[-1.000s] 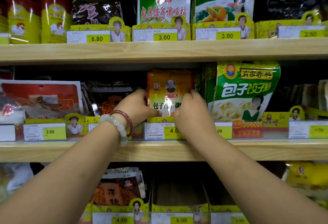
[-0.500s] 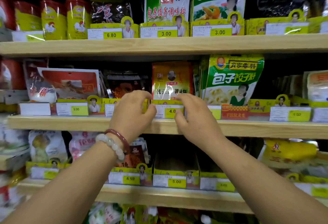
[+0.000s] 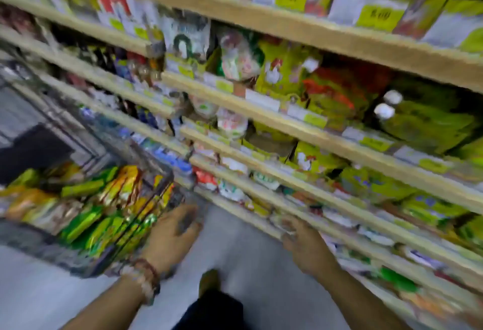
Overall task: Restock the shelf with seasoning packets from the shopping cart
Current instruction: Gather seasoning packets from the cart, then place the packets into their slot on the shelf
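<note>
The view is blurred and tilted down to the left. A wire shopping cart (image 3: 162,173) stands at the lower left, filled with several green, yellow and orange seasoning packets (image 3: 86,214). My left hand (image 3: 175,233), with bead bracelets on the wrist, hangs beside the cart's right corner with loosely curled fingers and nothing in it. Lower right of centre, my right hand (image 3: 303,240) is in front of a bottom shelf edge, fingers relaxed, holding nothing. The wooden shelves (image 3: 287,120) run diagonally across the right, stocked with packets.
Grey floor (image 3: 235,225) lies between the cart and the shelves. My shoe (image 3: 209,280) and dark trouser leg show at bottom centre. Yellow price tags line the shelf edges. A further shelving unit with bottles stands at the upper left.
Both hands have left the yellow packet on the middle shelf and dropped low. My head has swung down and left, so the cart is now in view.
</note>
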